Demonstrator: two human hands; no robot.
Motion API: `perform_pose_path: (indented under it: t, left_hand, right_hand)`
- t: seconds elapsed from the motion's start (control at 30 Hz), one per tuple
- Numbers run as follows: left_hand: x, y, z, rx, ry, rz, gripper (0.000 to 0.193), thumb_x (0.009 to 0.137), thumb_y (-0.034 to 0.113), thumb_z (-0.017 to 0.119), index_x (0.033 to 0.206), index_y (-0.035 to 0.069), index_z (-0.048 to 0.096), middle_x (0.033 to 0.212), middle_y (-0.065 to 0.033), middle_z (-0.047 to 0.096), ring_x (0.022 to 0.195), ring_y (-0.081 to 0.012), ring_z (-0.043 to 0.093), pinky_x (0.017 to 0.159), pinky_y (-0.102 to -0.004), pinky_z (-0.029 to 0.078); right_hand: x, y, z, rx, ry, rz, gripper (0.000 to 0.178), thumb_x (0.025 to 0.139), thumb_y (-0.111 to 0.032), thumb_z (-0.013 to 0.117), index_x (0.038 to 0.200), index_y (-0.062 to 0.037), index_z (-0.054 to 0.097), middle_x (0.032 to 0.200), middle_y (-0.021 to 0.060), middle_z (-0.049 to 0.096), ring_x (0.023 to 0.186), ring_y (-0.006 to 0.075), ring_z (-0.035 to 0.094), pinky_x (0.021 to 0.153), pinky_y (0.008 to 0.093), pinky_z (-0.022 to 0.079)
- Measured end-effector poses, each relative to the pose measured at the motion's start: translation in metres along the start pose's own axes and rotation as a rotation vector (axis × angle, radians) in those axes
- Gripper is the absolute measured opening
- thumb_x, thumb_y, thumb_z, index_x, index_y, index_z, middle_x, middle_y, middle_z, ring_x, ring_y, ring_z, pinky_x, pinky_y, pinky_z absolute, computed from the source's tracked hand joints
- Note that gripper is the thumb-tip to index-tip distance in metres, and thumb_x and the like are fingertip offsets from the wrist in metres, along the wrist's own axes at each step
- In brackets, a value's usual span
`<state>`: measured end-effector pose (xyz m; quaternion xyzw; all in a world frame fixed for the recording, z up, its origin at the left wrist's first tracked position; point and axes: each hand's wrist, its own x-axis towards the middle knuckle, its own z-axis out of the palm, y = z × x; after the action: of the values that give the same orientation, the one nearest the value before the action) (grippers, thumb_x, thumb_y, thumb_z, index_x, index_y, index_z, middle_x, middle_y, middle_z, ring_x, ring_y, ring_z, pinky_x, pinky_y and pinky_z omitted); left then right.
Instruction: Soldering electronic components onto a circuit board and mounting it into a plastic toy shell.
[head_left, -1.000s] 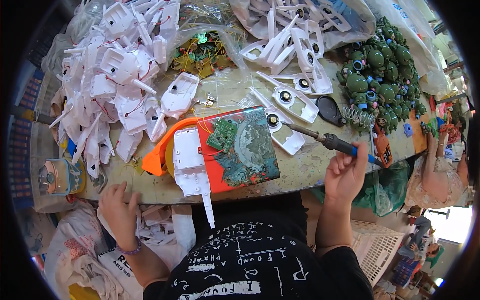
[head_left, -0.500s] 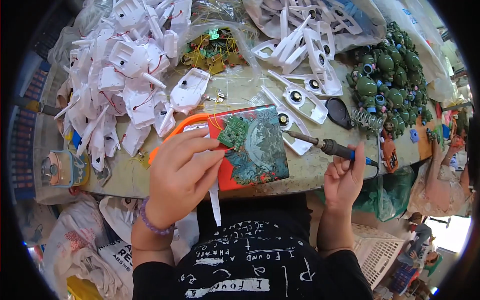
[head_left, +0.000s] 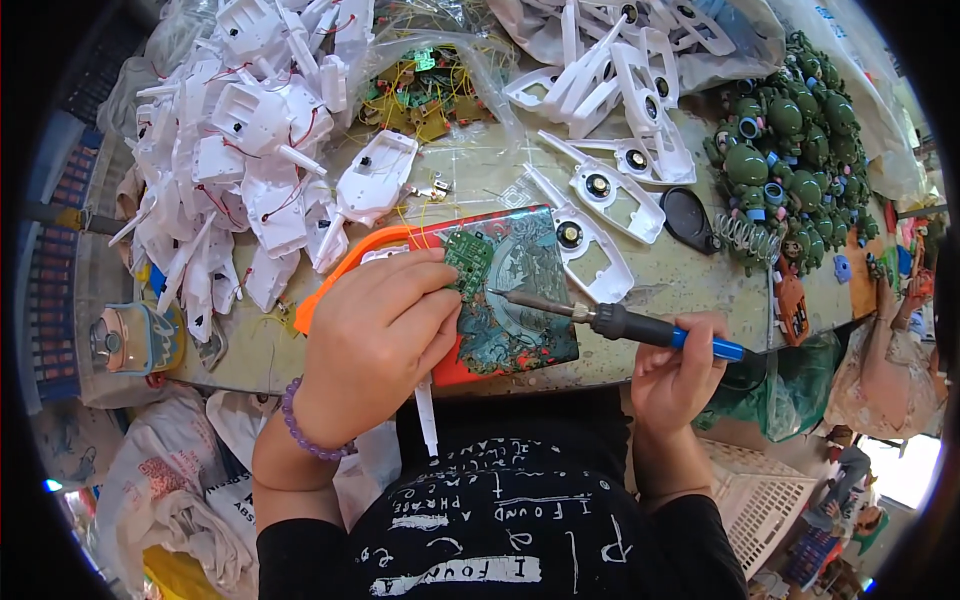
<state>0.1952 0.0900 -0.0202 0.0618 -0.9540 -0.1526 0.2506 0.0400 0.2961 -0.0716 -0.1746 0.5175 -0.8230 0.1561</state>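
Note:
My left hand (head_left: 385, 315) is closed, its fingertips pinched at the left edge of a small green circuit board (head_left: 470, 262). Any wire between those fingers is hidden. Beneath the board lies a red and dark teal patterned box or book (head_left: 540, 335). A soldering iron (head_left: 640, 325) with a black and blue handle is gripped in my right hand (head_left: 685, 372). Its metal tip points left, close to the board's lower right edge; I cannot tell whether they touch. Under my left hand sits a white plastic housing (head_left: 427, 420), mostly covered, beside an orange curved piece (head_left: 345, 275).
White housings with red wires (head_left: 265, 130) are heaped at left. Wired circuit boards (head_left: 425, 95) lie in a plastic bag behind. White frames with round black parts (head_left: 600, 190) stand back right, near a black oval piece (head_left: 685, 220), a metal coil (head_left: 748, 238) and green figures (head_left: 800, 150).
My right hand has brought the soldering iron's tip left and down from beyond the patterned box to beside the circuit board. My left hand has shifted slightly along the board's edge.

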Motion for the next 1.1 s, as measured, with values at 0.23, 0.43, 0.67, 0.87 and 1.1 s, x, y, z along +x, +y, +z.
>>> perform_pose_path:
  t: [0.23,0.43,0.67,0.87,1.1]
  left_hand:
    - [0.004,0.002,0.001,0.011,0.023,-0.008,0.02,0.066,-0.002,0.074,0.083,0.003,0.065,0.092,-0.0079,0.067,0.092,-0.0271,0.067,0.074,-0.0368,0.051]
    - [0.003,0.002,0.002,0.018,0.021,0.0,0.02,0.065,-0.003,0.073,0.082,0.003,0.065,0.092,-0.0078,0.067,0.091,-0.0266,0.067,0.074,-0.0367,0.05]
    - [0.003,0.003,0.002,0.028,0.021,-0.014,0.02,0.065,-0.003,0.074,0.081,0.003,0.065,0.091,-0.0078,0.067,0.092,-0.0269,0.067,0.074,-0.037,0.05]
    - [0.002,0.003,0.003,0.028,0.025,-0.025,0.02,0.065,-0.003,0.074,0.081,0.003,0.065,0.091,-0.0079,0.067,0.092,-0.027,0.067,0.075,-0.0372,0.05]
    - [0.001,0.004,0.004,0.018,0.019,-0.031,0.02,0.065,-0.003,0.074,0.082,0.003,0.065,0.092,-0.0079,0.067,0.092,-0.027,0.067,0.075,-0.0374,0.05]
  right_hand:
    - [-0.006,0.01,0.0,-0.091,-0.128,-0.095,0.021,0.099,-0.024,0.049,0.096,-0.0036,0.05,0.065,0.0067,0.048,0.05,0.0103,0.043,0.04,0.0227,0.038]
    - [-0.007,0.014,-0.002,-0.097,-0.19,-0.139,0.021,0.099,-0.025,0.049,0.097,-0.0034,0.049,0.063,0.0079,0.047,0.051,0.0112,0.042,0.039,0.0223,0.037]
    - [-0.008,0.016,-0.003,-0.115,-0.193,-0.144,0.022,0.099,-0.026,0.048,0.098,-0.0037,0.049,0.062,0.0079,0.047,0.051,0.0124,0.043,0.04,0.0231,0.038]
    - [-0.012,0.018,-0.004,-0.116,-0.207,-0.15,0.024,0.099,-0.028,0.049,0.099,-0.0037,0.048,0.064,0.0077,0.048,0.051,0.0133,0.044,0.041,0.0243,0.04]
    - [-0.017,0.022,-0.019,-0.322,-0.427,-0.436,0.026,0.098,-0.03,0.051,0.104,-0.0045,0.046,0.068,0.0071,0.052,0.053,0.0164,0.053,0.048,0.0275,0.043]
